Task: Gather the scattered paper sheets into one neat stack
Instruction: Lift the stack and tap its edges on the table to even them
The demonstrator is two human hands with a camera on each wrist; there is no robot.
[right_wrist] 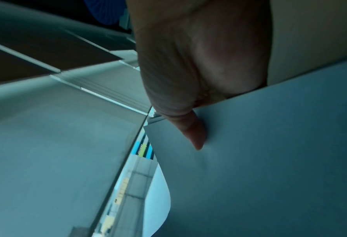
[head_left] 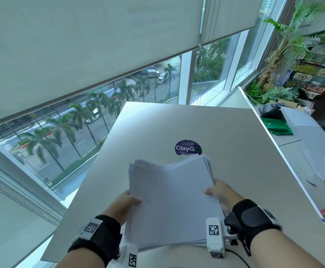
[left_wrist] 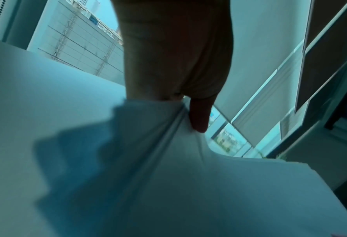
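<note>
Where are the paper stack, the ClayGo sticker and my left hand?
paper stack (head_left: pixel 172 202), head view, middle of top sheet
ClayGo sticker (head_left: pixel 187 147), head view, printed centre
left hand (head_left: pixel 123 205), head view, back of hand

The paper stack (head_left: pixel 169 200) is plain white, seemingly unprinted. The table (head_left: pixel 235 136) is pale beige-grey, with a round dark purple sticker (head_left: pixel 187 147) lettered white. Both wrist straps (head_left: pixel 252 219) are black.

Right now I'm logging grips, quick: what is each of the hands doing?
Left hand: grips the left edge of the stack of white paper sheets.
Right hand: grips the stack's right edge.
</note>
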